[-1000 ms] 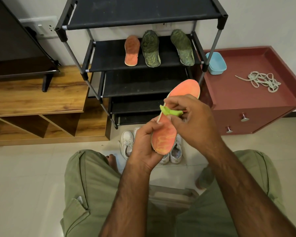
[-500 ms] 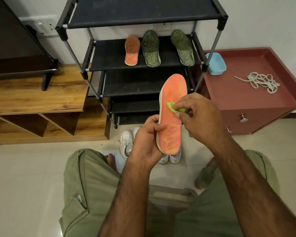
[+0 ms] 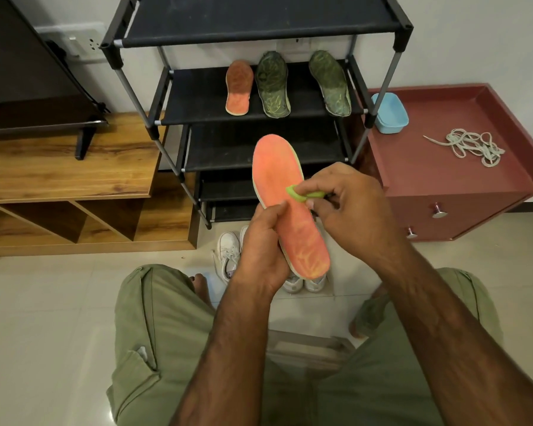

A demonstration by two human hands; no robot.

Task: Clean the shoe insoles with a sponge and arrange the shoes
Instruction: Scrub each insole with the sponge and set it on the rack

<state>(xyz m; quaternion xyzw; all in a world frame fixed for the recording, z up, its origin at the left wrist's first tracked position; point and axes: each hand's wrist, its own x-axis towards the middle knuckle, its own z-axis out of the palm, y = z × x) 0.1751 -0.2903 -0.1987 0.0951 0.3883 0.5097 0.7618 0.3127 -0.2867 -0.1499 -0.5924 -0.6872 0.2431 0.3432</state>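
the orange insole [image 3: 290, 210] has swung from leaning right to standing with its toe far and slightly left, and the green sponge [image 3: 299, 193] now presses its right edge near the middle. the left hand [image 3: 259, 256] grips the heel half; the right hand [image 3: 348, 210] pinches the sponge. wiping looks partway done on this one. three other insoles [image 3: 273, 84] lie on the black rack [image 3: 197, 96] beyond. white shoes [image 3: 228, 253] wait on the pale tiled floor [image 3: 43, 302], with a red cabinet [image 3: 443, 179] to the right.

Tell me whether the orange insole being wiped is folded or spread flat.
Spread flat: the orange insole shows its whole length unbent, left hand gripping its side, right hand pinching the green sponge against it.
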